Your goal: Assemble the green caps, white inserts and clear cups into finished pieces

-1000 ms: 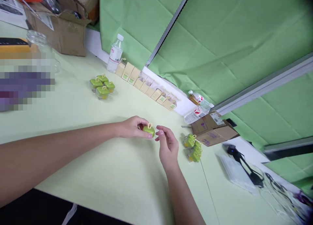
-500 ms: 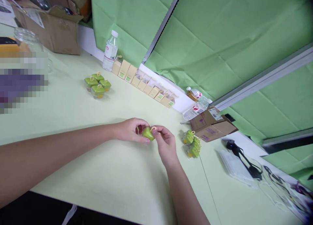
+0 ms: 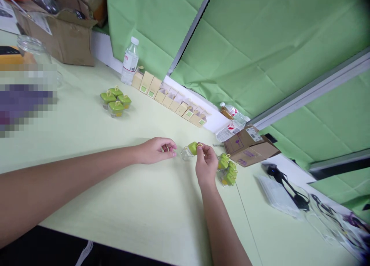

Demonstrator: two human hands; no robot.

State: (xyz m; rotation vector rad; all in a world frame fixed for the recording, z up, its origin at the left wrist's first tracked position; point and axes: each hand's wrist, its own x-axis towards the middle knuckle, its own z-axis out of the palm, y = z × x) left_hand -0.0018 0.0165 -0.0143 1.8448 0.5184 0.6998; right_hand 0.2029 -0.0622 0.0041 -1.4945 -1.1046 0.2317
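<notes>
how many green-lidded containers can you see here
At least 8: four in the left cluster, one container held by the right hand, and at least three in the right cluster, where overlap may hide more.

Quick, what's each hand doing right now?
Left hand: partly open, seemingly empty.
Right hand: closed, pinching a green-lidded container by its loop.

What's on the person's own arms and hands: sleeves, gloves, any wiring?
Left hand and right hand: bare, no gloves, no rings visible. Left forearm and right forearm: no sleeve, watch, cable or marking visible as far as the picture's edges. Upper arms are out of view.
</notes>
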